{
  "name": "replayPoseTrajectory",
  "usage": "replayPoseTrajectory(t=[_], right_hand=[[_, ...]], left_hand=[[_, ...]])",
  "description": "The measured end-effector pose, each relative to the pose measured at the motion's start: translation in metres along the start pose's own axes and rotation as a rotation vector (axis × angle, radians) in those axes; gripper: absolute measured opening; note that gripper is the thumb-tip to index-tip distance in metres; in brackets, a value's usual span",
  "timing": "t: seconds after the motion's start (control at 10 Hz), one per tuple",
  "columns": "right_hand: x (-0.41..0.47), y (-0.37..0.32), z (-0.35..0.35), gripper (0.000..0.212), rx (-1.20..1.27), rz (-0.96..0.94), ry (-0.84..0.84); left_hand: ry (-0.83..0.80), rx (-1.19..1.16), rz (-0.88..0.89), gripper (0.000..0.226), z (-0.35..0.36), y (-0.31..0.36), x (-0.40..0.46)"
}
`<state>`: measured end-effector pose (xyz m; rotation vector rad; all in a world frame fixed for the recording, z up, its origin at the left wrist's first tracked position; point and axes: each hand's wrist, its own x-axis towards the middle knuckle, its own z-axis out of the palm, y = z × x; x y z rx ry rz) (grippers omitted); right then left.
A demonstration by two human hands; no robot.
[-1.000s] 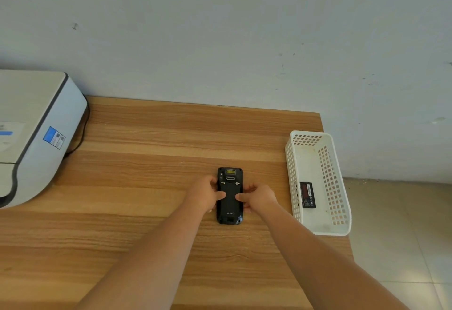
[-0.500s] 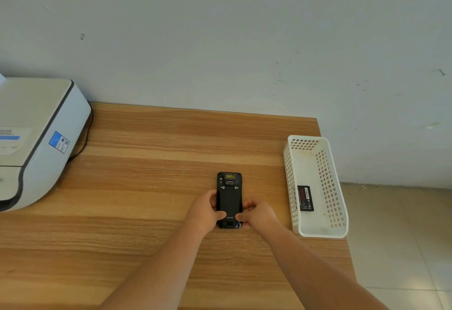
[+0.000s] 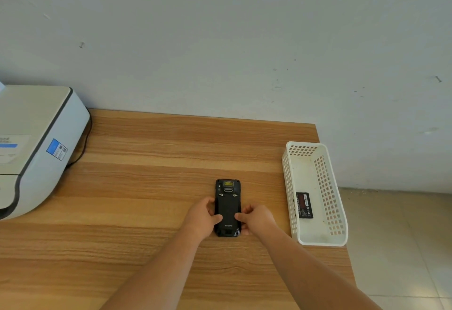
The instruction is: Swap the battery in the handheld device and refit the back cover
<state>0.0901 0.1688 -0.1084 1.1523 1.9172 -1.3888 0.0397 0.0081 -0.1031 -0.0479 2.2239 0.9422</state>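
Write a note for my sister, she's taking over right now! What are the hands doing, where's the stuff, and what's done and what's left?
Left hand and right hand: both grip the sides of the handheld device, thumbs pressing its back cover.
Device: face down on the table.
One battery: in the white basket.
Done: cover looks in place; I can't tell whether the battery was swapped.
Left: check the cover is locked.
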Motion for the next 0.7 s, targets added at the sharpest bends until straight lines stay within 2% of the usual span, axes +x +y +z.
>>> replayPoseTrajectory(t=[0.3,0.6,0.7], right_hand=[[-0.009,-0.001,-0.001,0.016,-0.082,-0.019,0.000],[-0.049,-0.010,-0.027,0.025,-0.040,-0.094,-0.010],[-0.077,-0.029,-0.046,0.017,0.044,-0.195,-0.036]], left_hand=[[-0.006,0.172,0.016,0.046,-0.004,0.008,0.000],[0.034,0.317,0.014,0.045,-0.032,0.028,-0.033],[0.052,0.227,0.065,0.058,-0.047,0.053,-0.045]])
